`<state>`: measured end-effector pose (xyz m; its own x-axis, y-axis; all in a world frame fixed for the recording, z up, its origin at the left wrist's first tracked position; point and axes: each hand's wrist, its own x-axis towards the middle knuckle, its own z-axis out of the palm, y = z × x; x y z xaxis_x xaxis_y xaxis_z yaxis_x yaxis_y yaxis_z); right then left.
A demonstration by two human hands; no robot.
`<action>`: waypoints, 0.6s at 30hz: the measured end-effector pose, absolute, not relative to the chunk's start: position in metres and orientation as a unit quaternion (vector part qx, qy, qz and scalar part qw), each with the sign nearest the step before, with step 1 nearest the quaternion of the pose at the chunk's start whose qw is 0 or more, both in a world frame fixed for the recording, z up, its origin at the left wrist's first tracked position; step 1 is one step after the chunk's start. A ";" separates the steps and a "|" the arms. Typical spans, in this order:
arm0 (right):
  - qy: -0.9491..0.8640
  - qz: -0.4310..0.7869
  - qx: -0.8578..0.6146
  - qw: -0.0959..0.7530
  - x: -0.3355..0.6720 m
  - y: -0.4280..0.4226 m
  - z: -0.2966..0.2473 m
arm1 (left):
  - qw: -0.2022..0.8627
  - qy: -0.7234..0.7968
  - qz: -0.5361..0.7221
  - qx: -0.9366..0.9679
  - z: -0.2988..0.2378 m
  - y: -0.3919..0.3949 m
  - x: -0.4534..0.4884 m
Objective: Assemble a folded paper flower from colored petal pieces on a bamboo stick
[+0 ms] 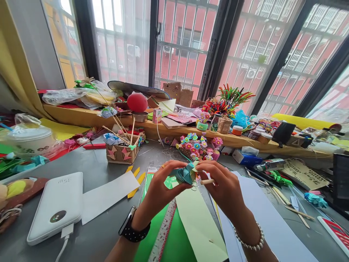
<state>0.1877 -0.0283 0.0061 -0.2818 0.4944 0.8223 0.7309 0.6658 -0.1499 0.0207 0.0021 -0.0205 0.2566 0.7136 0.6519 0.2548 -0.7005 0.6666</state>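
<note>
My left hand (160, 187) and my right hand (222, 185) meet above the grey table, both pinched on a small teal folded-paper flower (185, 174). A short wooden stick (207, 181) pokes out sideways from under my right fingers. My left wrist wears a black watch, my right a bead bracelet. Beneath the hands lie a pale green paper strip (200, 225), green sheets (174, 240) and a ruler (165, 233).
A white power bank (58, 205) with a cable lies at the left beside a white paper strip (109, 196). A cardboard box of sticks (121, 153), paper-flower pots (197, 147), a red balloon (137, 102) and craft clutter crowd the yellow sill. White sheets (269, 222) lie to the right.
</note>
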 end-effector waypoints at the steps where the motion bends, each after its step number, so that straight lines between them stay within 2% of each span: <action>1: -0.792 -0.133 -0.382 0.457 0.188 -0.029 0.007 | 0.217 0.310 0.524 0.763 -0.021 0.002 0.021; 8: -0.806 -0.121 -0.376 0.442 0.195 -0.030 0.007 | 0.211 0.289 0.527 0.771 -0.021 0.003 0.022; 18: -0.799 0.018 -0.441 0.408 0.202 -0.022 0.007 | 0.272 0.353 0.466 0.764 -0.024 0.007 0.020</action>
<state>0.2017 -0.0218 0.0073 -0.2789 0.7200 0.6354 0.6899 0.6105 -0.3890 0.0204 0.0070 -0.0243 0.3167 0.7925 0.5211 0.2855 -0.6036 0.7444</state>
